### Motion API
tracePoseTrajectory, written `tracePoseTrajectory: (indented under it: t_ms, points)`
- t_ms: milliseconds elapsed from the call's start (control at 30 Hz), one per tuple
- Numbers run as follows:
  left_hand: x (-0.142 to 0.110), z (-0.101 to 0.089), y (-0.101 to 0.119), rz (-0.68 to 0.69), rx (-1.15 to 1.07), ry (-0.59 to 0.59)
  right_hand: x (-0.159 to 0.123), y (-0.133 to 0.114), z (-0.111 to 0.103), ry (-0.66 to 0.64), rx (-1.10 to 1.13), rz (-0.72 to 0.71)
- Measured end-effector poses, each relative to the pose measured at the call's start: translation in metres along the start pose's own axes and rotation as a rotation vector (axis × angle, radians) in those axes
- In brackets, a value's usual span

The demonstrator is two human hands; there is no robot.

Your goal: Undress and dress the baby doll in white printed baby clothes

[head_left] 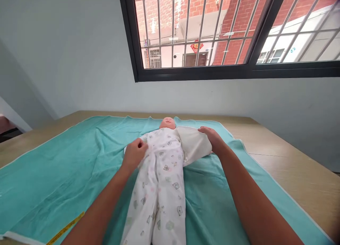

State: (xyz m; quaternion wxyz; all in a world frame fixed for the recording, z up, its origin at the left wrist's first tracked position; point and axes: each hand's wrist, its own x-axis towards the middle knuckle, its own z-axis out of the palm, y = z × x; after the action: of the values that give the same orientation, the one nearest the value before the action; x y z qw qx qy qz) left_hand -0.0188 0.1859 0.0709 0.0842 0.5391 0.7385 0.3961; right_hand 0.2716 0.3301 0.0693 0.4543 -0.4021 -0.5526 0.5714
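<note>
Doll [167, 123] lies on its back on a teal blanket [66, 167], head close to the blanket's far edge, legs toward its near edge. Patterned garment [166, 167] covers the body. Right hand [213, 137] grips the outer edge of a white flap [192, 144], spread toward the blanket's right edge. Left hand [135, 153] is curled at the garment's left side (whether cloth is pinched, cannot tell). Yellow tape [66, 228] lies by the near left corner.
</note>
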Motion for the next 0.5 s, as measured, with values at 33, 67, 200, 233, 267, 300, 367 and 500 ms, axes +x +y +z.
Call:
tracePoseTrajectory:
  t_ms: [33,67,200,233,267,300,367,500]
  points:
    - [0.004,-0.003,-0.005,-0.032,-0.034,0.036,0.001,0.001,-0.002,0.003,-0.001,0.002]
    - [0.007,-0.007,-0.010,-0.058,-0.060,0.069,0.002,0.002,-0.002,-0.001,0.000,0.004]
    - [0.014,-0.016,-0.034,-0.109,-0.069,0.243,-0.001,-0.005,0.012,-0.084,0.017,0.002]
    - [0.015,-0.017,-0.040,-0.104,-0.039,0.289,-0.003,-0.008,0.017,-0.113,0.015,0.001]
    - [0.016,-0.018,-0.046,-0.093,-0.006,0.319,-0.005,-0.011,0.022,-0.145,0.000,0.001]
    - [0.016,-0.018,-0.051,-0.071,0.025,0.339,-0.006,-0.014,0.026,-0.175,-0.039,0.000]
    - [0.015,-0.016,-0.056,0.026,0.062,0.357,-0.008,-0.020,0.034,-0.157,-0.232,-0.025]
    - [0.005,0.004,-0.047,0.308,0.030,0.273,-0.009,-0.024,0.049,0.287,-0.772,-0.387]
